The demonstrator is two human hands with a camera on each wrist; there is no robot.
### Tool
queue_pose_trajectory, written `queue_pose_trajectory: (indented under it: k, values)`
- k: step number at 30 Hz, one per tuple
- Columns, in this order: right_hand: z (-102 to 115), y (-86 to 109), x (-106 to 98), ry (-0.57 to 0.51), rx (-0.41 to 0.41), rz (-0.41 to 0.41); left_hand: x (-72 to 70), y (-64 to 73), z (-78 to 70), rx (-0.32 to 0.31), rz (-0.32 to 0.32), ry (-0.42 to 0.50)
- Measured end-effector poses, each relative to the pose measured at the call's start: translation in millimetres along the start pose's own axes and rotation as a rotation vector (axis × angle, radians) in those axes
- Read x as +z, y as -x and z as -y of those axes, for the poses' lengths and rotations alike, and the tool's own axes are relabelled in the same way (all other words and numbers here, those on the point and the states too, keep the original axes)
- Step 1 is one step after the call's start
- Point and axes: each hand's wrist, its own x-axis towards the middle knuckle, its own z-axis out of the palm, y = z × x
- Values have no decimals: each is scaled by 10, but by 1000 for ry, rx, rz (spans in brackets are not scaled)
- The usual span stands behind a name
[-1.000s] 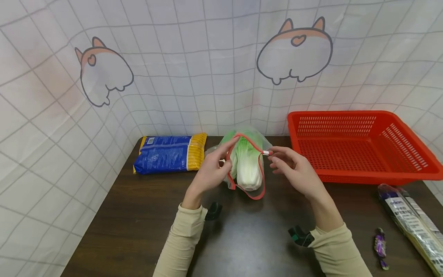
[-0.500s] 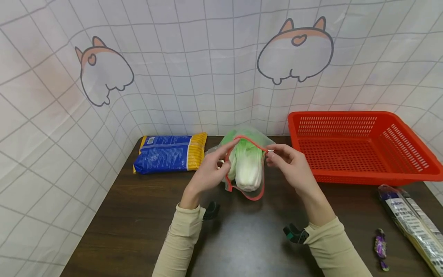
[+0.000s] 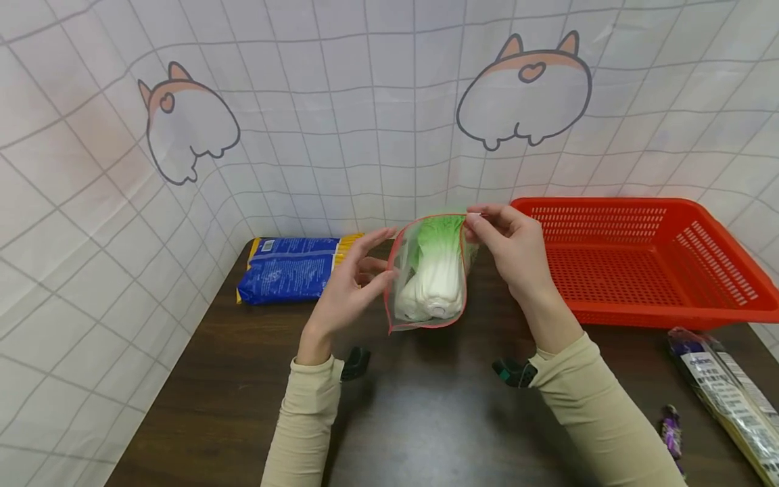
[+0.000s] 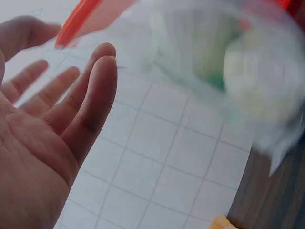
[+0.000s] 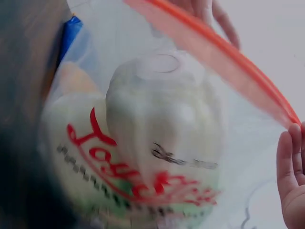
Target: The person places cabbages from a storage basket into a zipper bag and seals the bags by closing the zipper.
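A clear zip bag (image 3: 398, 301) with a red rim is held up over the table, its mouth turned toward me. Inside it lies a napa cabbage (image 3: 441, 270), white base nearest, with a second pale vegetable (image 3: 412, 303) beside it on the left. My right hand (image 3: 520, 253) pinches the top right corner of the bag at the rim. At the bag's left edge is my left hand (image 3: 347, 287), its fingers spread and loosely extended. In the left wrist view the left palm (image 4: 38, 162) holds nothing. Red lettering shows on the bag in the right wrist view.
A red plastic basket (image 3: 608, 314) stands at the back right. Behind my left hand lies a blue and yellow packet (image 3: 286, 270). A long clear-wrapped pack (image 3: 724, 392) and a purple-wrapped candy (image 3: 671, 433) lie at the right edge. A grid-patterned cloth wall (image 3: 341, 135) rises behind the table.
The right hand has raised the bag by its top right corner, so its mouth now stands more upright. The left hand has moved left and its fingers have spread away from the rim.
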Motion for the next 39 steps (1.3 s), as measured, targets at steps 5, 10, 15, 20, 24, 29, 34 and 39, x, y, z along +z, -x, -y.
queue_pose_trajectory:
  k: [5, 10, 15, 20, 24, 29, 34, 39]
  values:
    - [157, -153, 104, -56, -24, -15, -42, 19, 1, -108, 20, 54]
    - [239, -238, 137, -65, -16, -23, -82, 61, 17, -232, 142, 34]
    - [236, -283, 139, -81, -4, -41, -119, 98, 31, -283, 250, -26]
    - [203, -313, 134, -104, -8, -53, -130, 107, 58, -273, 279, -28]
    - [181, -326, 106, -90, -6, -59, -111, 92, 53, -232, 301, -58]
    - [164, -333, 21, -60, 18, -65, -100, 66, 34, -193, 210, -123]
    - [185, -363, -139, -38, 42, -26, -143, 51, 23, -185, -33, -142]
    - [238, -404, -391, 161, 95, 84, -225, 19, -31, -126, -240, -102]
